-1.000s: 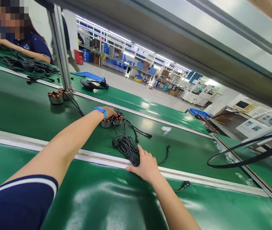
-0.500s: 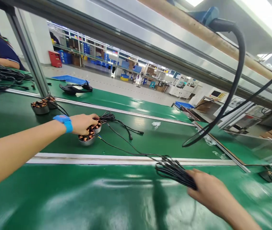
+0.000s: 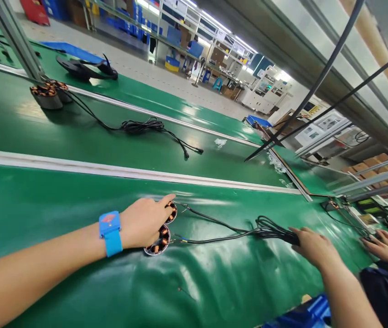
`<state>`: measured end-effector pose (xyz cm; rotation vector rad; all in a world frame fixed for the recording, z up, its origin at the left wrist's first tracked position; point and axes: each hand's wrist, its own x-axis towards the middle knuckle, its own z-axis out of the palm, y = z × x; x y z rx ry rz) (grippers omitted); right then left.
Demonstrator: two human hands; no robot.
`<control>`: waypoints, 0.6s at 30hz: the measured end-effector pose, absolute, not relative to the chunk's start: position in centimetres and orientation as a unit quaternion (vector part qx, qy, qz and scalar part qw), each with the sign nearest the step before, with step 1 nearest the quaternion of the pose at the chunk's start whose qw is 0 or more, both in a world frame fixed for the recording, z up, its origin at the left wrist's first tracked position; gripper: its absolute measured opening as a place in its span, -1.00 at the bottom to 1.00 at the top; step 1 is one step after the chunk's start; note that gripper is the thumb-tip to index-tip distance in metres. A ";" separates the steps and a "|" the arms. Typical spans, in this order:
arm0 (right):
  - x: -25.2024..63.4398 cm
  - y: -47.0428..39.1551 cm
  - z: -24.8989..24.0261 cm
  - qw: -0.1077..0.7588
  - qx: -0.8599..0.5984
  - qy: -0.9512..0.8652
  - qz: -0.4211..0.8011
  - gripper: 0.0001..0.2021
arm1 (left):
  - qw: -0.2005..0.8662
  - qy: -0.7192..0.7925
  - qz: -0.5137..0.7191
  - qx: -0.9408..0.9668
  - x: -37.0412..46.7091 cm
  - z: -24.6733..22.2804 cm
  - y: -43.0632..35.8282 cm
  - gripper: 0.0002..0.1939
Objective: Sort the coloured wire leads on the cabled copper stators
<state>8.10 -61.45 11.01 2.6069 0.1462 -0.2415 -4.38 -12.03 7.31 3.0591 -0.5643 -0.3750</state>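
My left hand (image 3: 142, 223), with a blue wrist strap (image 3: 112, 233), is closed over two round copper-wound motor stators (image 3: 158, 241) at the near green work surface. Its fingers hide part of both. Thin black leads run rightward from the stators to a looped bundle of black cable (image 3: 269, 228). My right hand (image 3: 312, 246) grips the right end of that bundle, fingers wrapped round it. Farther back, another pair of stators (image 3: 47, 96) stands on the green belt by a metal post, with its own cable bundle (image 3: 142, 126) stretched to the right.
White rails (image 3: 77, 165) border the belt. A black strapped object (image 3: 84, 70) lies beyond it. Dark cables (image 3: 303, 107) hang from the overhead frame at the right. Another person's hands (image 3: 383, 246) work at the right edge. A scrap of clear plastic (image 3: 220, 142) lies on the belt.
My left hand has brought the two stators from the belt over the white rail to the near surface. My right hand still holds the cable bundle. The view has shifted rightward and down.
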 end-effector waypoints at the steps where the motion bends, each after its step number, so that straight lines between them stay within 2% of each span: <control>1: 7.6 -60.4 10.2 0.238 0.966 0.069 -0.073 -0.49 | 0.004 -0.174 -0.104 0.979 -4.9 7.1 -12.1 -0.58; 3: 6.1 -57.2 9.1 0.121 0.983 0.134 -0.037 -0.47 | 0.015 -0.169 -0.043 0.985 -6.0 6.5 -11.3 -0.65; 5: 4.1 -53.0 8.7 -0.062 0.974 0.219 -0.005 -0.52 | 0.053 -0.180 0.068 0.980 -7.4 6.1 -10.1 -0.64; 8: 1.2 -46.0 8.8 -0.264 0.911 0.312 -0.058 -0.64 | 0.137 -0.202 0.215 0.946 -9.6 5.4 -9.4 -0.67; 10: -0.1 -41.8 8.7 -0.336 0.863 0.360 -0.114 -0.68 | 0.182 -0.214 0.248 0.927 -10.9 4.9 -10.1 -0.66; 13: -0.6 -37.5 7.7 -0.381 0.820 0.391 -0.174 -0.67 | 0.203 -0.236 0.274 0.910 -12.0 3.6 -12.1 -0.75; 18: -0.4 -35.3 4.6 -0.484 0.751 0.297 -0.338 -0.56 | 0.244 -0.261 0.308 0.882 -12.4 1.8 -13.5 -0.86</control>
